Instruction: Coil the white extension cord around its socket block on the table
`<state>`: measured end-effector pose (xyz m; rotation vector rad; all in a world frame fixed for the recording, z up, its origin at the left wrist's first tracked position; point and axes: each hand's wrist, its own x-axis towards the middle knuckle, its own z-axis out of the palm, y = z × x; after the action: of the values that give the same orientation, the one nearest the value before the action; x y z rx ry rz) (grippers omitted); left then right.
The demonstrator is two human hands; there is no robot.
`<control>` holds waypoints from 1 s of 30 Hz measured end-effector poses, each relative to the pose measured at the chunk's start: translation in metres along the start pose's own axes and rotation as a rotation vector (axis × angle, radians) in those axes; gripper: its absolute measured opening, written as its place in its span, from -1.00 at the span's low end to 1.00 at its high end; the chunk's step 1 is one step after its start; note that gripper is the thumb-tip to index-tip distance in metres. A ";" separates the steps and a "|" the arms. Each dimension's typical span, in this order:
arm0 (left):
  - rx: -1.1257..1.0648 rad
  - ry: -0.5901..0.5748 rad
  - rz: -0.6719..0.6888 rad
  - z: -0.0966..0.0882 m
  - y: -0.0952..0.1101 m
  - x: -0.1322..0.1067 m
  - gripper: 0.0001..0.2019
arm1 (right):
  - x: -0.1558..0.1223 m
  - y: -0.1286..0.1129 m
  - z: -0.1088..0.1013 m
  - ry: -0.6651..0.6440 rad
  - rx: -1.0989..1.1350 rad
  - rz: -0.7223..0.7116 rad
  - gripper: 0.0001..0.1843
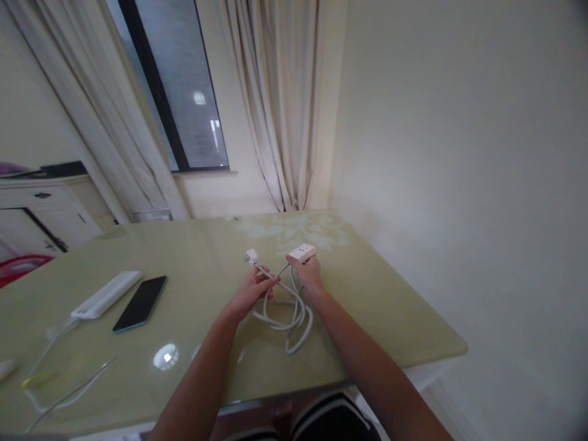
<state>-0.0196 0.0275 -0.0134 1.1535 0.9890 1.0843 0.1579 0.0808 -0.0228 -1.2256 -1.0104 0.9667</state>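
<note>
A white power strip (303, 250) with its socket face up is gripped in my right hand (309, 274), above the table. Its thick white cord (301, 315) hangs in loose loops between my hands, the lowest loops near or on the tabletop. My left hand (254, 290) pinches the cord near the plug end, thumb and fingers closed on it. The white plug (251, 256) sticks up past my left fingers, its prongs pointing left. Part of the power strip is covered by my right fingers.
On the green table (197, 257) lie a black phone (140, 303) and a long white power strip (108, 295) at the left. Thin cables (73, 392) spread over the near left. A wall (436, 184) borders the right side; curtains (280, 110) hang behind.
</note>
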 end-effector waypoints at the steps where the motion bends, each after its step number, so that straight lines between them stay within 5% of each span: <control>1: 0.033 0.014 0.005 0.000 0.000 0.000 -0.43 | 0.001 0.000 -0.001 0.016 -0.019 -0.004 -0.38; 10: 0.102 0.043 0.109 0.003 -0.004 0.003 -0.44 | 0.006 0.000 -0.009 0.028 -0.155 -0.255 0.26; 14: 0.105 0.001 0.120 0.003 -0.005 0.002 -0.45 | 0.013 -0.002 -0.022 -0.067 -0.168 -0.350 0.39; 18: 0.087 -0.005 0.119 0.003 -0.005 0.003 -0.46 | 0.026 -0.005 -0.040 -0.215 -0.159 -0.296 0.00; 22: 0.074 0.007 0.117 0.004 -0.005 0.004 -0.46 | 0.036 -0.004 -0.054 -0.176 -0.314 -0.328 -0.51; 27: 0.080 -0.004 0.139 0.004 -0.006 0.004 -0.47 | 0.037 0.001 -0.058 -0.056 -0.710 -0.484 -0.54; 30: 0.106 0.013 0.142 0.004 -0.009 0.006 -0.47 | 0.037 0.003 -0.060 -0.019 -0.858 -0.356 -0.43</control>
<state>-0.0133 0.0320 -0.0221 1.3202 0.9964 1.1645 0.2256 0.1001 -0.0264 -1.6343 -1.6775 0.2405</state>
